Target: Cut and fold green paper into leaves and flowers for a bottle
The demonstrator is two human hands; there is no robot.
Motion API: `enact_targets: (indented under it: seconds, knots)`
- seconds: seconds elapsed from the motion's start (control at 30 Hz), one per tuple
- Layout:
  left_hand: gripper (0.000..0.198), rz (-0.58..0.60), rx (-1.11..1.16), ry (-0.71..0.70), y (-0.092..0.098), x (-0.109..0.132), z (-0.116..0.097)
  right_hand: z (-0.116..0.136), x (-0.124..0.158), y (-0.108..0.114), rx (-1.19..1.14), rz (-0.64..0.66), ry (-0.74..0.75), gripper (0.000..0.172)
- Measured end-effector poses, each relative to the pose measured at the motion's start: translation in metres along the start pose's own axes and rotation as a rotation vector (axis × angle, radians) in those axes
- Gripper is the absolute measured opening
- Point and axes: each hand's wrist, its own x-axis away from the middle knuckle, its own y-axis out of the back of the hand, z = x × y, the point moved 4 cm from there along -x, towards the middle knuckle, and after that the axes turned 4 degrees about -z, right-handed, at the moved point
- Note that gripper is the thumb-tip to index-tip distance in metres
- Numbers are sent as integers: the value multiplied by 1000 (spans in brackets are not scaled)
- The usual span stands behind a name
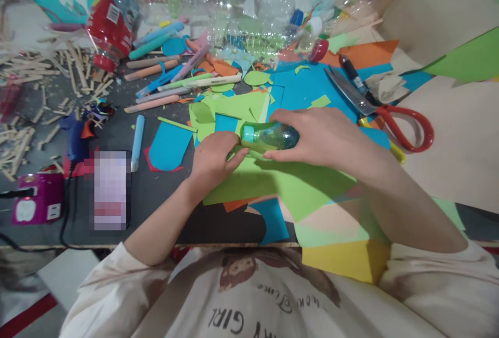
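Observation:
A small clear bottle (271, 136) with a turquoise cap (248, 133) lies on its side between my hands, cap toward the left. Green paper (257, 145) runs along both sides of it. My right hand (307, 138) grips the bottle's base end, thumb on the near side and fingers on the far side. Near the cap, my left hand (220, 158) is closed on the edge of the green paper, its thumb on the near side. More green paper (280, 182) lies flat beneath them.
Red-handled scissors (411, 138) and a black marker (353, 72) lie at the right. Pens (156, 70) and large plastic bottles (249, 10) are behind. At the left are a phone (110, 190), a blue glue gun (77, 138), wooden sticks (23, 140) and a purple box (38, 198).

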Motion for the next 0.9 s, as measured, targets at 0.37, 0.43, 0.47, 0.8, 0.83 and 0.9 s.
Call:
enact_targets:
  seconds: [0.37,0.43,0.47,0.8,0.83,0.9]
  knots:
    - [26,-197,-75,-93,9,2,-8,-1,2,0,-89,-29,-14,61]
    - [23,-232,-72,-108,11,1,-10,-1,2,0,-87,-29,-16,62]
    - [21,-245,-68,-112,12,0,-11,-1,2,0,-83,-27,-16,63]
    - [27,-112,76,-14,6,0,-4,6,2,0,18,23,-22,63]
    - [28,-101,82,-5,5,0,-4,7,2,0,29,28,-22,63]
    - [29,-84,90,8,4,0,-2,8,2,0,47,32,-20,63]
